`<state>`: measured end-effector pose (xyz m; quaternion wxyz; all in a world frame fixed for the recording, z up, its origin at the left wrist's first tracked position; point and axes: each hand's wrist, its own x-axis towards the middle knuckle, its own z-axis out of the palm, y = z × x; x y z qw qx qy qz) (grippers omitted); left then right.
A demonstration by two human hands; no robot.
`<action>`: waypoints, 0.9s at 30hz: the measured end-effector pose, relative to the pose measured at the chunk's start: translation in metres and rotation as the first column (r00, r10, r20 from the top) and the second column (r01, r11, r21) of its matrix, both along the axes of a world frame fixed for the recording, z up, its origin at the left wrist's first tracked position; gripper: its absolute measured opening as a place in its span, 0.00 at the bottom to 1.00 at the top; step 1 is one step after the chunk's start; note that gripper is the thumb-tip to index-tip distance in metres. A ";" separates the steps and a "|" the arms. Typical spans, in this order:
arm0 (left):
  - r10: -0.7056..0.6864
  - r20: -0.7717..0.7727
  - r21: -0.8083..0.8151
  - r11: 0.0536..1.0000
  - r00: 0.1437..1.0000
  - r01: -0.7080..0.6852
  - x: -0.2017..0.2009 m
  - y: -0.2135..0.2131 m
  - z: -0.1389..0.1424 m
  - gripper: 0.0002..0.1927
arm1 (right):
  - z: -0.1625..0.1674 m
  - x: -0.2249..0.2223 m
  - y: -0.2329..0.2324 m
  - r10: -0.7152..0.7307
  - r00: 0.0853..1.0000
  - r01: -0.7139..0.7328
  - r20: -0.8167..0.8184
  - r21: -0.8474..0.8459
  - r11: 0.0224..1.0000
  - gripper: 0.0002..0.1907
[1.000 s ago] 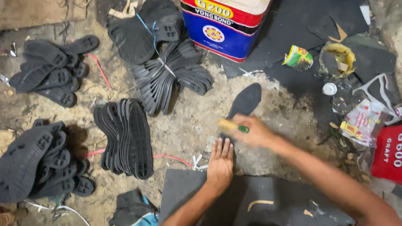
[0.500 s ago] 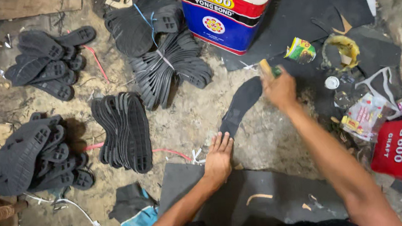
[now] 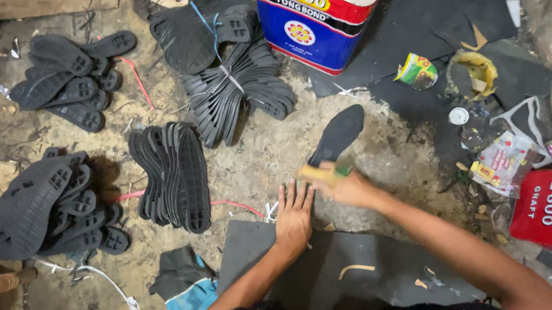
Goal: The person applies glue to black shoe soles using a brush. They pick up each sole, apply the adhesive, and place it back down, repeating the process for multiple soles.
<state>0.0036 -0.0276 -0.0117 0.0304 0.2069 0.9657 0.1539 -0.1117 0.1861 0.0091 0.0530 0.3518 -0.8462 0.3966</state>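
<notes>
- Fingers of our right hand [image 3: 350,187] clamp a small yellow-handled brush [image 3: 318,173]; our left hand [image 3: 293,215] lies flat, fingers spread, on the dark mat [image 3: 341,273].
- Black sole [image 3: 337,134] lies on the floor just beyond the brush, its long axis running up and right.
- Right hand is nearer it than left.
- Sole stacks [image 3: 177,174] lie well apart, leftward.

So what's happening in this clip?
A person sits on a dirty floor among piles of black rubber shoe soles. The left hand rests flat at the edge of a dark grey mat. The right hand grips a small yellowish brush-like tool over one single black sole.
</notes>
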 end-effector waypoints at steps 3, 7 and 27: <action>-0.007 -0.003 -0.001 1.000 1.000 0.007 0.000 -0.001 -0.001 0.35 | -0.009 -0.015 0.020 -0.204 0.950 0.207 0.236 0.009 0.978 0.16; -0.018 -0.042 -0.020 1.000 0.999 0.017 -0.003 -0.002 -0.005 0.35 | -0.009 -0.058 0.051 -0.686 0.725 0.655 0.060 0.247 0.714 0.16; -0.056 -0.030 -0.158 0.986 0.998 0.051 -0.003 0.005 -0.005 0.35 | 0.031 -0.008 -0.017 -0.299 0.902 0.324 0.311 -0.028 0.946 0.13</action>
